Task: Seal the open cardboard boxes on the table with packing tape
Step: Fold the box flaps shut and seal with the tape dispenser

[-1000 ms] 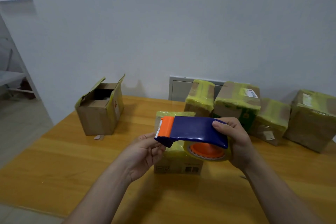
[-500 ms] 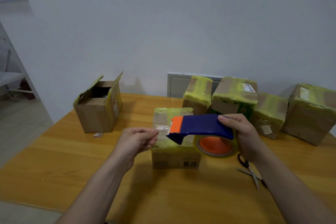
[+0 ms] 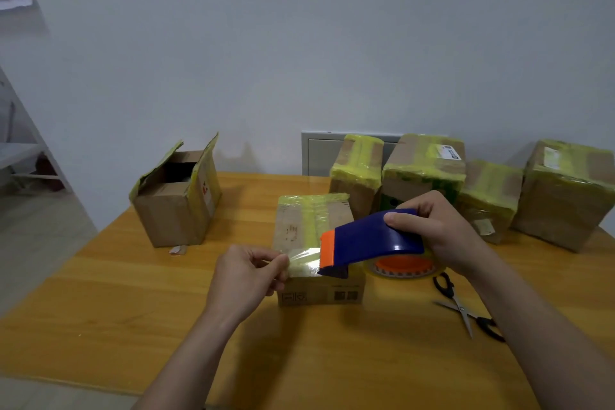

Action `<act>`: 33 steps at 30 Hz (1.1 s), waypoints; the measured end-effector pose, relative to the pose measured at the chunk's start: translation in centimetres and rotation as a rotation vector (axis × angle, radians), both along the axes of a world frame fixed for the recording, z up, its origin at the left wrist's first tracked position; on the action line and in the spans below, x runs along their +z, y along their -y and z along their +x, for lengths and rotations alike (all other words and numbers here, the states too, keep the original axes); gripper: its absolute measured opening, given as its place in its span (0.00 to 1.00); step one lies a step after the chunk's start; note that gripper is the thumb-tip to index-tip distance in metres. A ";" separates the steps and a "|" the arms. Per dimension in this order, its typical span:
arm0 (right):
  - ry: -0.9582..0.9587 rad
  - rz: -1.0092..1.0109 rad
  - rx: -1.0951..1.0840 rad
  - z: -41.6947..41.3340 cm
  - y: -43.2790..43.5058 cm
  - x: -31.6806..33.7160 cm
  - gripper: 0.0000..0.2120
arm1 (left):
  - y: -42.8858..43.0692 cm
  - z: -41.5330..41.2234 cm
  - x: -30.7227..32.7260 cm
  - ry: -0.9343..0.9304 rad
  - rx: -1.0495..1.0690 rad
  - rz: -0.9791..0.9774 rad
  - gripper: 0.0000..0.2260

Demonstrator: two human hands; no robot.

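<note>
My right hand (image 3: 436,233) grips a blue tape dispenser (image 3: 372,243) with an orange blade end and an orange-cored roll, held just above the near edge of a closed cardboard box (image 3: 312,289) banded with yellowish tape at the table's middle. My left hand (image 3: 246,276) pinches the free end of clear tape (image 3: 304,260) stretched out from the dispenser's blade, over the box's front left corner. An open cardboard box (image 3: 173,210) with raised flaps stands at the back left of the table.
Several taped boxes (image 3: 422,170) line the back right of the wooden table (image 3: 133,326). Black-handled scissors (image 3: 462,306) lie open to the right of the middle box. A small scrap (image 3: 178,249) lies by the open box. The wall is close behind.
My left hand has drawn a strip of tape out from the dispenser. Both hands and the dispenser have come down toward the front top edge of the middle box.
</note>
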State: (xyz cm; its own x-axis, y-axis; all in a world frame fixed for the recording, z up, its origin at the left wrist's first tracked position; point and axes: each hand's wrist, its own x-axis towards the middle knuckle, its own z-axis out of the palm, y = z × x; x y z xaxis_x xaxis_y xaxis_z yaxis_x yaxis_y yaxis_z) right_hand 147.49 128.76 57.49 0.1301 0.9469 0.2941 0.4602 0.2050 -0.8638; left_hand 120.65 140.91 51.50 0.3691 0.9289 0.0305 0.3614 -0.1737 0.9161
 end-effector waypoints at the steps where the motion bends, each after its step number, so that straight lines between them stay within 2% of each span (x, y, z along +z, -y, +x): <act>1: 0.001 0.001 -0.002 0.0 0.0 0.0 0.22 | 0.0 0.0 -0.1 -0.004 0.007 0.009 0.06; 6: 0.030 -0.005 -0.010 -0.2 -0.4 0.0 0.21 | 0.1 0.0 -0.2 0.000 0.025 0.010 0.04; 11: 0.051 -0.039 -0.014 -0.4 -0.8 -0.1 0.24 | 0.0 0.1 0.0 -0.037 0.017 0.022 0.06; 14: 0.063 -0.054 -0.011 -0.5 -1.1 -0.2 0.25 | -0.3 -0.1 0.3 -0.063 0.002 0.007 0.02; 19: 0.076 -0.076 -0.010 -0.4 -1.2 -0.1 0.26 | -1.3 -0.3 0.9 -0.177 -0.063 -0.081 0.14; 22: 0.078 -0.084 -0.004 -0.3 -1.3 0.1 0.25 | -2.3 -0.8 1.0 -0.290 -0.151 -0.256 0.22; 24: 0.066 -0.092 0.001 -0.3 -1.3 0.1 0.25 | -3.0 -1.0 1.0 -0.299 -0.191 -0.348 0.28; 28: 0.053 -0.099 0.005 -0.3 -1.3 0.1 0.23 | -3.8 0.2 0.6 -0.340 -0.161 -0.214 0.34; 31: 0.047 -0.110 -0.001 0.0 -1.3 0.0 0.24 | -3.5 1.7 0.0 -0.245 -0.223 -0.208 0.41; 33: 0.039 -0.124 -0.006 0.2 -1.2 -0.4 0.24 | -3.1 2.3 -0.4 -0.138 -0.243 -0.278 0.41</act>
State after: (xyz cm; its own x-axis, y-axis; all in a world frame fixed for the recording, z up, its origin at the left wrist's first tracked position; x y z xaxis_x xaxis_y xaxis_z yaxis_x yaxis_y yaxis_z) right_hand 147.70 129.94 57.13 0.1269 0.9756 0.1794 0.4946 0.0945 -0.8640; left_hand 122.97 144.01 51.12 0.5625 0.7797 -0.2752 0.4635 -0.0217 0.8858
